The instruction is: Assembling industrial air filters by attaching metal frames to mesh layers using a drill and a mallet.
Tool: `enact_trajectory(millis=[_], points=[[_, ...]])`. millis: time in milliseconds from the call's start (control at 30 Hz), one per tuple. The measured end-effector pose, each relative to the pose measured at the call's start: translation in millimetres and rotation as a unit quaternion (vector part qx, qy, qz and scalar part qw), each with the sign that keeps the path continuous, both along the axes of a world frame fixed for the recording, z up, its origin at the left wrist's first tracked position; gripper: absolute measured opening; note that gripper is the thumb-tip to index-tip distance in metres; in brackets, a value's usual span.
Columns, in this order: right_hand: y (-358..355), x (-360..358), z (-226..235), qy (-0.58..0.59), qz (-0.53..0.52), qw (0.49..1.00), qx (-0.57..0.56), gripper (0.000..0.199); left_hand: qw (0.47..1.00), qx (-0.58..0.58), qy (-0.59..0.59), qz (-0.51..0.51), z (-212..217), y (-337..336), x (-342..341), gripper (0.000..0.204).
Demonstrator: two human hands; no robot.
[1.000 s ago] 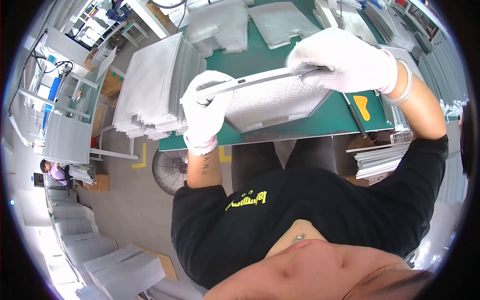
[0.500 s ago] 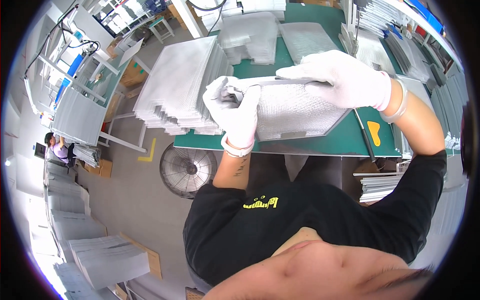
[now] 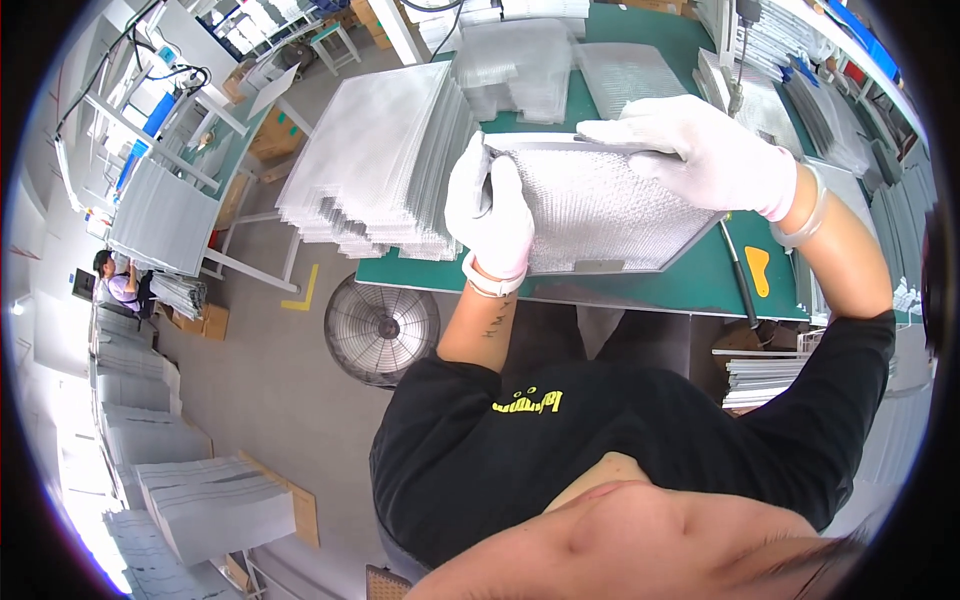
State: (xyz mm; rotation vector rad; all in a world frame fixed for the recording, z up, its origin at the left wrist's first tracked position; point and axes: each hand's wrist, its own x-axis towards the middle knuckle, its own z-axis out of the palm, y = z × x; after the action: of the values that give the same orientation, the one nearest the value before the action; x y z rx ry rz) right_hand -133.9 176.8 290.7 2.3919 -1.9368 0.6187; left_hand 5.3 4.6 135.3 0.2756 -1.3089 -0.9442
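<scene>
In the head view, a silvery mesh panel (image 3: 600,210) is held tilted above the front part of the green worktop (image 3: 710,275); whether its lower edge is touching cannot be told. The left corner is pinched by the left hand (image 3: 490,205), with the thumb and fingers closed around the edge. The right hand (image 3: 715,155) is laid at the far edge, its fingers stretched along the pale strip (image 3: 545,142) and the thumb set over the mesh; how firmly it is pressed cannot be told. The step in hand is judged to be the handling of that edge, and steady support at the left corner with even pressure along the strip seems called for.

A stack of mesh sheets (image 3: 365,150) is set to the left; a yellow tool (image 3: 758,270) and a black-handled tool (image 3: 742,275) are placed to the right.

Compared with one second ago, the strip is held more nearly level, and more of the panel's face is shown. The whole view is also shifted.
</scene>
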Motion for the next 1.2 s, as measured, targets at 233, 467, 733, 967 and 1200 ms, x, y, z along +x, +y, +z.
enact_trajectory(millis=[233,467,733,967,1200], points=[[1,4,-1,0.005,0.003,1.0,-0.001,0.045,0.999,-0.033,-0.012,0.006,0,-1,4,0.035],[3,-1,-16,0.108,0.007,0.99,-0.088,0.044,0.991,-0.092,0.003,-0.094,-4,-21,2,0.041],[-12,17,-16,0.307,-0.01,0.939,-0.157,0.041,0.977,-0.172,-0.031,-0.125,-5,-19,8,0.03],[-67,35,-18,0.184,0.106,0.958,-0.193,0.022,0.982,-0.101,0.031,-0.156,0,-11,-2,0.026],[-22,15,-29,0.169,0.011,0.977,-0.128,0.021,0.967,-0.175,0.056,-0.174,-7,-8,-2,0.031]])
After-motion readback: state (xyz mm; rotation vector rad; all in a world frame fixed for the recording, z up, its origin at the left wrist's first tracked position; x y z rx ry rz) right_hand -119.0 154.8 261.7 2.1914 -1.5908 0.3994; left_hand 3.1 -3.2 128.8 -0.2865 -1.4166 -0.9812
